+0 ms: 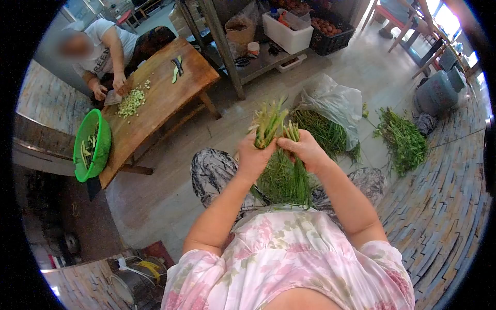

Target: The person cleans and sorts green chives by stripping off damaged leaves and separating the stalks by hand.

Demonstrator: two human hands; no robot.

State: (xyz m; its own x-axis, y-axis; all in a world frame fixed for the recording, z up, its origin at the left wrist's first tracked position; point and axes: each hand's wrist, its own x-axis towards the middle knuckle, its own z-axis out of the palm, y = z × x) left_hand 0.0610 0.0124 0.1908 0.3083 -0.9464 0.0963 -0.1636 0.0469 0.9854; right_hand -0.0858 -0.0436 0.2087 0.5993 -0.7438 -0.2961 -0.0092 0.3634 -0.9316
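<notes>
My left hand (254, 159) is closed round a bunch of garlic chives (267, 123), whose pale yellowish ends point up and away from me. Beside it, my right hand (309, 150) grips a second, thinner bunch of chives (298, 178), its cut-looking ends up and its long green leaves hanging down. The hands are close together, with the thumbs almost touching. Below them, loose green leaves (276, 178) lie between my knees. Just past my right hand, a heap of long chives (321, 129) lies on the floor, partly under a clear plastic bag (333, 103).
Leafy greens (400, 135) lie on the floor at right, near a gas cylinder (436, 90). At left, another person cuts pale green pieces (132, 102) on a wooden table (170, 98); a green basket (105, 142) stands at its end. A metal shelf (258, 70) stands ahead.
</notes>
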